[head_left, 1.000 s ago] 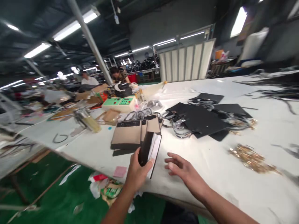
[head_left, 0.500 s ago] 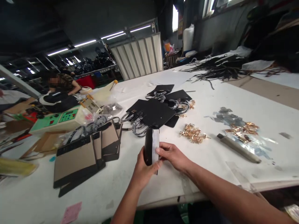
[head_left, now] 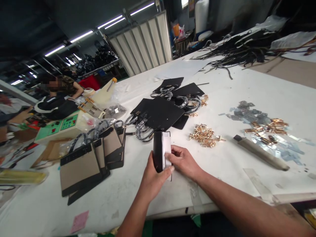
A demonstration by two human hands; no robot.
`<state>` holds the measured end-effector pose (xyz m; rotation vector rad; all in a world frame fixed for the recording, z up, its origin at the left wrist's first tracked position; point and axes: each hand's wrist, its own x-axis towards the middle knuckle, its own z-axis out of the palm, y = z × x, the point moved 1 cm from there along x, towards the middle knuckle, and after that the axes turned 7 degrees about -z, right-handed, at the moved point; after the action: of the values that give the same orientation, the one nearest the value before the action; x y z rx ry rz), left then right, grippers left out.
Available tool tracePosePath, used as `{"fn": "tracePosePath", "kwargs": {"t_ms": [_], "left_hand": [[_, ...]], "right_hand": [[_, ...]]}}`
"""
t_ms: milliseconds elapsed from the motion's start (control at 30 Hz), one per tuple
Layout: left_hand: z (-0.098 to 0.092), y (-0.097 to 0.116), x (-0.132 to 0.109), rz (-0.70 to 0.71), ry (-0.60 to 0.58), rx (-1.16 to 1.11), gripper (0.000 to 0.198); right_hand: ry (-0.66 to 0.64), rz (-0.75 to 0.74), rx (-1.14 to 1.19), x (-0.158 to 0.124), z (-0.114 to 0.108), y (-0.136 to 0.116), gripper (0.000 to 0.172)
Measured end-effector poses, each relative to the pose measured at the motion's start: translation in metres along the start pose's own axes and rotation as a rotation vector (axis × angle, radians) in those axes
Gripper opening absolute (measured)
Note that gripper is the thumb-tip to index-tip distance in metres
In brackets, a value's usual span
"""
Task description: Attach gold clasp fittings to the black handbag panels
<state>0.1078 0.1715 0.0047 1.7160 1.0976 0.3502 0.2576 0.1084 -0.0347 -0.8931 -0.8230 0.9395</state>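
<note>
My left hand (head_left: 153,180) grips a folded black piece with a white inner face (head_left: 161,148), held upright just above the white table (head_left: 222,171). The fingers of my right hand (head_left: 184,162) pinch the white side of the same piece from the right. Directly behind it lies a heap of black flat panels with plastic-wrapped handles (head_left: 163,113). A small pile of gold metal fittings (head_left: 204,135) sits to the right of my hands. Tan boards with black edges (head_left: 86,161) are stacked to the left.
A grey bar-shaped tool (head_left: 260,153) and scattered silver and gold fittings (head_left: 256,118) lie at the right. A green-topped machine (head_left: 61,125) stands at the far left. Other people (head_left: 59,95) sit beyond it. Black straps (head_left: 237,49) are heaped at the back. A pink slip (head_left: 79,221) lies near the front edge.
The view swung right and down. My right hand moved from hovering open onto the folded piece. My left hand kept its grip and shifted slightly toward the heap.
</note>
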Motion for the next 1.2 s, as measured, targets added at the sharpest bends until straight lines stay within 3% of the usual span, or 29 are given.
{"fn": "tracePosePath", "kwargs": {"t_ms": [267,467,567,900,1200], "left_hand": [[-0.005,0.002,-0.005,-0.047,0.005,-0.207,0.067],[-0.019,-0.004,-0.017,-0.293,0.04,-0.565,0.061],[-0.023,-0.004,-0.022,-0.305,0.044,-0.617,0.06],[-0.025,-0.016,-0.03,-0.303,0.02,-0.83,0.059],[-0.021,-0.041,-0.03,-0.322,-0.033,-0.955,0.059]], "right_hand": [[-0.039,0.091,0.045,-0.003,-0.007,-0.008,0.042],[0.081,0.223,0.276,-0.001,-0.009,-0.002,0.039],[0.106,0.233,0.319,-0.001,-0.008,-0.003,0.042],[0.129,0.207,0.188,-0.001,-0.012,0.01,0.045],[0.055,0.228,0.054,-0.002,-0.01,0.001,0.041]]}}
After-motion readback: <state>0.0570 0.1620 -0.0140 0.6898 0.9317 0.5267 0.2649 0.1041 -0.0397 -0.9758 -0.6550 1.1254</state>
